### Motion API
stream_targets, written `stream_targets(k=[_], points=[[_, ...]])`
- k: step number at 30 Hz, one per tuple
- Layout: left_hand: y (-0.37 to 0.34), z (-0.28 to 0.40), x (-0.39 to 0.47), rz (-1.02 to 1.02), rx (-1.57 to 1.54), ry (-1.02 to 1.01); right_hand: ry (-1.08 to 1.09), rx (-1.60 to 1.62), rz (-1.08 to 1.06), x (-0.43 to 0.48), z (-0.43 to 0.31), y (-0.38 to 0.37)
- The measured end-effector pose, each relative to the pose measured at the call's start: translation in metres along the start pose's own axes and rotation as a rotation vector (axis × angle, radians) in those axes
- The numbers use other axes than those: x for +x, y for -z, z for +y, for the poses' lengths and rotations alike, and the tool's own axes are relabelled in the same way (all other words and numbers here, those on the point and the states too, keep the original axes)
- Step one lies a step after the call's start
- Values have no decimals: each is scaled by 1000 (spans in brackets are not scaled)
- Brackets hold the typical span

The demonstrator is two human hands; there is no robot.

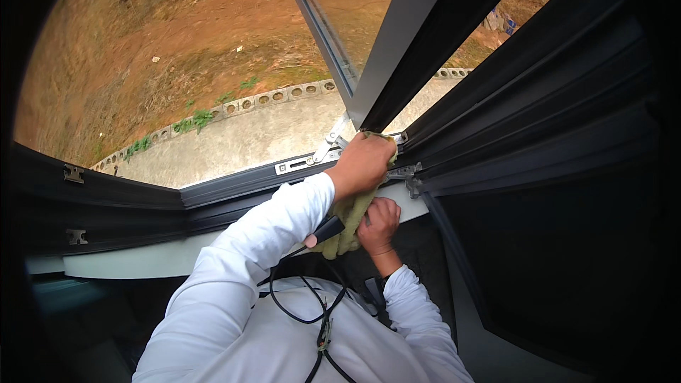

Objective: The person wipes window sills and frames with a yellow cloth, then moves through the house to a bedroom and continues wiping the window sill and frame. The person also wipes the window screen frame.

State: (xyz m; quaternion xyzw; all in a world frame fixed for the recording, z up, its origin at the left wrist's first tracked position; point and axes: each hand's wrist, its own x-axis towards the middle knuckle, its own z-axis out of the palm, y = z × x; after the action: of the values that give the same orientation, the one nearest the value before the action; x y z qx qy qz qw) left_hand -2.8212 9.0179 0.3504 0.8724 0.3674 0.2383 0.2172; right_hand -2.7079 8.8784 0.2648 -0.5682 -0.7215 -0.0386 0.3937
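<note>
My left hand (362, 164) grips a yellow-green cloth (351, 218) at the lower corner of an outward-opened window sash (407, 37), just above the frame's sill track. The cloth hangs down from it, over the inner sill. Close below and to the right, my right hand (380, 222) has its fingers curled around the hanging part of the cloth. A metal friction stay (319, 157) joins the sash to the dark window frame (229, 191), left of my left hand. Part of the cloth lies hidden behind my left hand and forearm.
A pale inner sill (133, 263) runs under the frame. Right of my hands are a hinge bracket (414, 178) and a dark inner panel (521, 255). Black cables (323, 324) hang before my chest. Outside, a concrete strip (250, 138) borders an earth slope.
</note>
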Motion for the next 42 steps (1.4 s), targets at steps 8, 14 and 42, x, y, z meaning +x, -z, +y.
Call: stream_targets(k=[8,14,42], points=[[-25,16,23,203,41,-95,-36,-26,-11,-21,6,2],[-21,15,16,113,87,-27,-12,-12,1,-11,5,-4],[-9,17,-9,178,159,18,-59,-41,-51,-9,2,-2]])
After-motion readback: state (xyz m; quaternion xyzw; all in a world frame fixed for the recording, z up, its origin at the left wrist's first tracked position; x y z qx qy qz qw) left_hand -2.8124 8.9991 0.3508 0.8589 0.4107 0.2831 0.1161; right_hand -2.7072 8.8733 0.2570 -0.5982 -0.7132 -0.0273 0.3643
